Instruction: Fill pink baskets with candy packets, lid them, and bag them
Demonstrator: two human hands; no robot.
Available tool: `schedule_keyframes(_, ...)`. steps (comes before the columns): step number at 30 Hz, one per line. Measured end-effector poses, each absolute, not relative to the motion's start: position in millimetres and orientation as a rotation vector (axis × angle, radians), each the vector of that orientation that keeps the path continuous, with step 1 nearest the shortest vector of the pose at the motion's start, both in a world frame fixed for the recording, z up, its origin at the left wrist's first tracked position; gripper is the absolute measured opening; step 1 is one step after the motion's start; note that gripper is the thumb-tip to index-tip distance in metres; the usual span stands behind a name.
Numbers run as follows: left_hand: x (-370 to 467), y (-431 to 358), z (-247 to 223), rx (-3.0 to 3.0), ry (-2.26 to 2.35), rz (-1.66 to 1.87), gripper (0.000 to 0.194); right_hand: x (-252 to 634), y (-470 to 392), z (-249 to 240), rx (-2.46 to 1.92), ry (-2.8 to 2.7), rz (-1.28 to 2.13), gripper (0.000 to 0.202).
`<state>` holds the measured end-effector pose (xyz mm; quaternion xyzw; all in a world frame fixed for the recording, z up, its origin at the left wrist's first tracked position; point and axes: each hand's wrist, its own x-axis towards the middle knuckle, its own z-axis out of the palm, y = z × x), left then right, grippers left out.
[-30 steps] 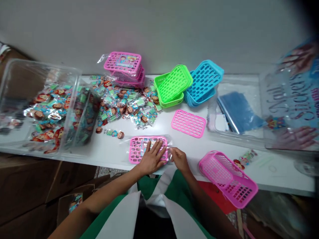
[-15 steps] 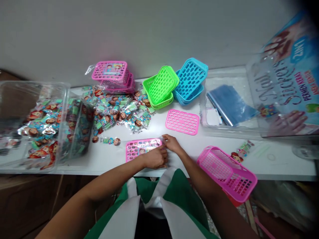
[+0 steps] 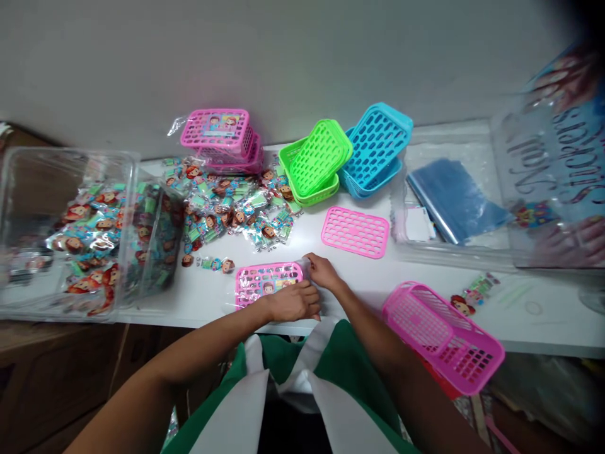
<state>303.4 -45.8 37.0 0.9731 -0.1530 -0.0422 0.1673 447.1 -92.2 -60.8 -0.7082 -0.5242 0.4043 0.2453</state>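
Observation:
A pink perforated basket [image 3: 253,275] with a cartoon label lies near the table's front edge, inside a clear plastic bag [image 3: 305,267]. My left hand [image 3: 293,302] is closed at the basket's right end, its fingers curled on the bag; what lies under the fingers is hidden. Just beyond it, my right hand [image 3: 324,272] pinches the bag's loose film at the far right corner. A flat pink lattice lid [image 3: 355,232] rests on the table behind my right hand. Left of the basket lies a small doll-printed packet [image 3: 216,264].
A heap of packets [image 3: 236,205] spreads behind, beside a clear bin [image 3: 127,236] of more. Wrapped pink baskets [image 3: 222,135], green baskets [image 3: 316,161] and blue baskets [image 3: 373,151] stand by the wall. At right are a tray of plastic bags [image 3: 456,198] and an overhanging pink basket [image 3: 442,334].
The view has swung slightly left. The bagged basket has slid a little left on the table, with both hands still at its right end.

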Motion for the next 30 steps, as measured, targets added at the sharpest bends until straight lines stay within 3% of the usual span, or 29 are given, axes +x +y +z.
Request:
schedule_keyframes(8, 296, -43, 38, 2.813, -0.412, -0.134, 0.034, 448, -87, -61, -2.149, -1.561, 1.088, 0.019)
schedule_keyframes(16, 295, -40, 39, 2.817, -0.385, -0.05, 0.031, 441, -99, -52, -2.024, -1.39, 1.216, 0.046)
schedule_keyframes(21, 298, -42, 32, 2.805, -0.4, -0.057, 0.032, 459, -105, -52, -2.371, -1.156, 1.051, 0.033)
schedule_keyframes(26, 306, -48, 16, 2.776, -0.401, -0.075, 0.034, 479, -128, -46, -2.169, -0.917, 1.099, 0.019)
schedule_keyframes(30, 296, -51, 35, 2.74, -0.246, 0.051, 0.037, 464, -146, -28, -1.86, -0.73, 1.323, 0.043)
